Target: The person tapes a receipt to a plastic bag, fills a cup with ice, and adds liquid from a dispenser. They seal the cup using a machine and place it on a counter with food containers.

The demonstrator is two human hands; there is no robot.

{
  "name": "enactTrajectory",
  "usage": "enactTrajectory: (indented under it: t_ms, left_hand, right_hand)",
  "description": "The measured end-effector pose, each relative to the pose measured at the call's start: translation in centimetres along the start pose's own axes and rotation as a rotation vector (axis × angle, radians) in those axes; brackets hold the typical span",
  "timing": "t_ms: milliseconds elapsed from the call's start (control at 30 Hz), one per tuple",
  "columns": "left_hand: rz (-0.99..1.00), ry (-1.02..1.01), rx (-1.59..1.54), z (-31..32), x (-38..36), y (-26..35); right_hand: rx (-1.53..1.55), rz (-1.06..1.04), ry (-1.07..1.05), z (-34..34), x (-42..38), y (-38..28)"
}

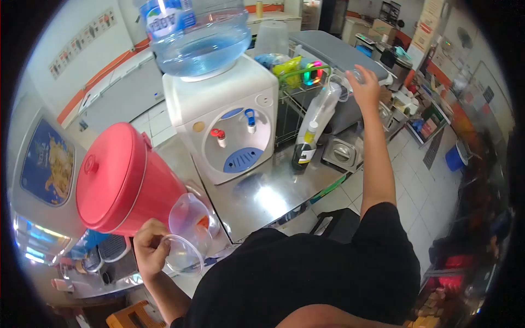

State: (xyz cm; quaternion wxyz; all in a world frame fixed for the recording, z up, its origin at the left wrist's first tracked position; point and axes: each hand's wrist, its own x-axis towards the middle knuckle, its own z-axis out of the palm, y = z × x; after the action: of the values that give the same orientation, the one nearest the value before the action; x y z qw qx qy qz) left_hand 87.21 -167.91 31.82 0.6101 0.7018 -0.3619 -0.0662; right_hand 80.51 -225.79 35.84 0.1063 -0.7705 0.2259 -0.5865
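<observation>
In the lower left, my left hand [150, 249] pinches the rim of a clear plastic cup [184, 256]. Just behind that cup stands a translucent measuring jug [186, 214] with an orange-red mark. My right hand [365, 86] is stretched out to the upper right, fingers curled on a clear plastic piece; whether it is a cup or a lid I cannot make out. Close by, a stack of clear cups [322, 106] leans in a long sleeve. Below the stack is a dark bottle [304, 150] with a yellow top.
A white water dispenser [221, 117] carrying a large blue bottle [199, 41] stands on the steel counter [257, 210]. To its left is a red lidded drink cooler [131, 180]. A lidded steel container [342, 153] sits near the counter's right edge, beside a wire rack [290, 106].
</observation>
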Motion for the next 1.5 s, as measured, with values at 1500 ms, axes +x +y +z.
enactTrajectory:
  t_ms: [1500]
  left_hand:
    - [-0.458,0.197,-0.404,-30.8,-20.1,-16.2]
  right_hand:
    - [0.509,-0.526,-0.880,32.8,-12.8,-57.7]
